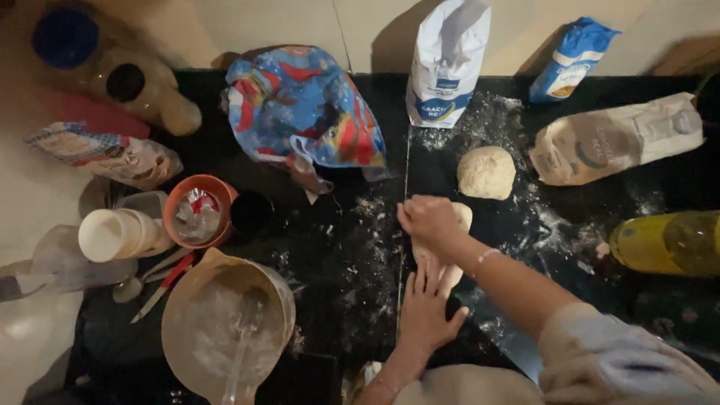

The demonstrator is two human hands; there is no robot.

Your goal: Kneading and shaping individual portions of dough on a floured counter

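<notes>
Mostly hidden, the dough strip (450, 247) lies under right hand (429, 220), left hand (426, 309).

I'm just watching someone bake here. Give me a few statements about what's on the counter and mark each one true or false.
1. Both hands press on one flattened piece of dough. True: the left hand and right hand lie on the stretched dough.
2. The round dough ball sits in the mixing bowl. False: it lies on the floured black counter, apart from the bowl.
3. A white flour bag stands upright behind the ball. True.
4. The yellow bottle stands upright. False: it lies on its side at the right.
5. The orange cup is left of the hands. True.
</notes>
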